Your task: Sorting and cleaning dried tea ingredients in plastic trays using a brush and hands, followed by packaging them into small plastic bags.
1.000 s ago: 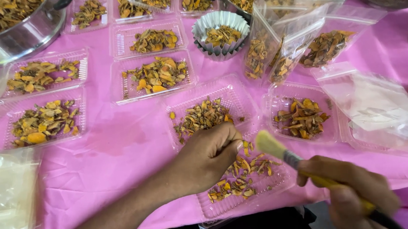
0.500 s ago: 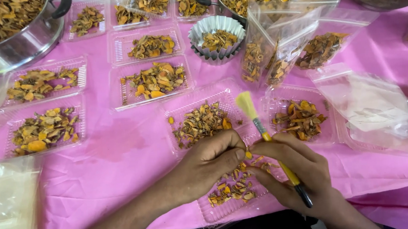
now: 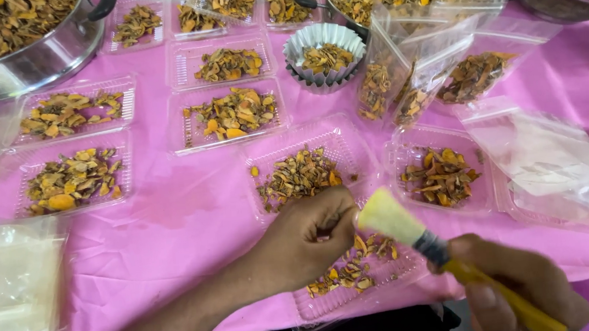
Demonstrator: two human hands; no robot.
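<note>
Dried orange-brown root slices [image 3: 348,270] lie in the clear plastic hinged tray [image 3: 361,300] under our left hand [image 3: 311,241], whose fingers [image 3: 337,215] curl shut, seemingly pinching one piece; our right hand [image 3: 521,288] grips a yellow-handled brush [image 3: 412,230] just beside it. We judge brushing is underway; next, steady light strokes

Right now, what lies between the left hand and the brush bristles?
In the head view, only dried orange-brown pieces in the open clear tray show in the narrow gap between the left hand and the brush; the right hand grips the handle.
</note>
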